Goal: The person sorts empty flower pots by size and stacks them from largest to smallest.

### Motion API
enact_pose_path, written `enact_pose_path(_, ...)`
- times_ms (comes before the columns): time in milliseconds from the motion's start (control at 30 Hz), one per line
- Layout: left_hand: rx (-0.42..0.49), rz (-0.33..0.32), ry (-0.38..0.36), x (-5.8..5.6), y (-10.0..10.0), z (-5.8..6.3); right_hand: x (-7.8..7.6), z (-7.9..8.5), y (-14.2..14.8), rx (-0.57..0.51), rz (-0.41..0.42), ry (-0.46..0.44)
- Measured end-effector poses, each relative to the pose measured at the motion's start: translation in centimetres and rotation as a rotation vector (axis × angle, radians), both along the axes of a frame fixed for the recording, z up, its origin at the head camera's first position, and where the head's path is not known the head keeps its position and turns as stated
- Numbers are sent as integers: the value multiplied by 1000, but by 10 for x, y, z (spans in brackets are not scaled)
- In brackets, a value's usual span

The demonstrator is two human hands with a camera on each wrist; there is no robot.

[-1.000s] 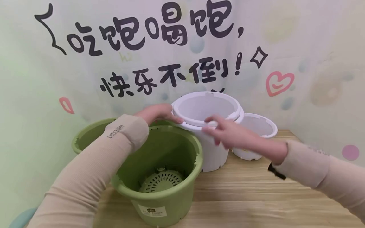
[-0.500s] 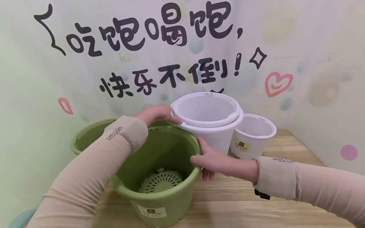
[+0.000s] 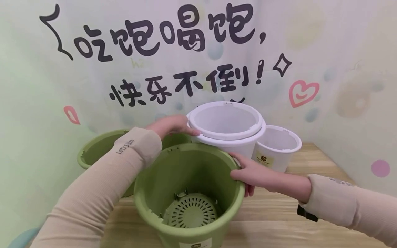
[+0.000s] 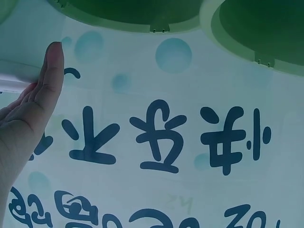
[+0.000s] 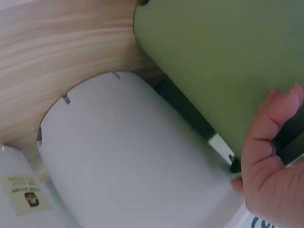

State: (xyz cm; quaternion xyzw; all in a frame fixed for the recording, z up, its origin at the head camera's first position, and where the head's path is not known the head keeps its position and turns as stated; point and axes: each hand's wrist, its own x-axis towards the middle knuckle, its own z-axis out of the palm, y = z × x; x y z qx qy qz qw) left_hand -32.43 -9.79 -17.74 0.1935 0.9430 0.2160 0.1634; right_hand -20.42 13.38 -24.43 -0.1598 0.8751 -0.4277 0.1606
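Observation:
My right hand (image 3: 257, 177) pinches the right rim of a large green plant pot (image 3: 186, 225), thumb inside and fingers outside. A slotted round plate (image 3: 190, 210) lies in its bottom. In the right wrist view, the hand (image 5: 273, 161) is at the rim of the green pot (image 5: 213, 57), beside a white pot (image 5: 128, 147). My left hand (image 3: 176, 125) touches the left rim of the white pots (image 3: 229, 136), one nested in another, with its thumb on the rim. The left wrist view shows this hand's (image 4: 35, 107) fingers extended against the white rim (image 4: 16, 76).
A second green pot (image 3: 102, 141) stands at the left behind my sleeve, with another green rim (image 3: 176, 138) beside it. A smaller white pot (image 3: 277, 151) with a label stands at the right back. The wooden table (image 3: 310, 213) meets a curtain-covered wall (image 3: 341, 51).
My right hand has gone from the white pots' rim to the green pot's rim. The green pot has shifted right and towards me. My left hand stays at the white rim.

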Motion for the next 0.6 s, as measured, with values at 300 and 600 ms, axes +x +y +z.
enact_pose_path(300, 12, -10, -16, -1, 3, -3, 0, 6, 43, 58, 16, -12)
enact_pose_path(600, -17, 28, -15, -1, 2, -2, 2, 11, 81, 129, 41, -17)
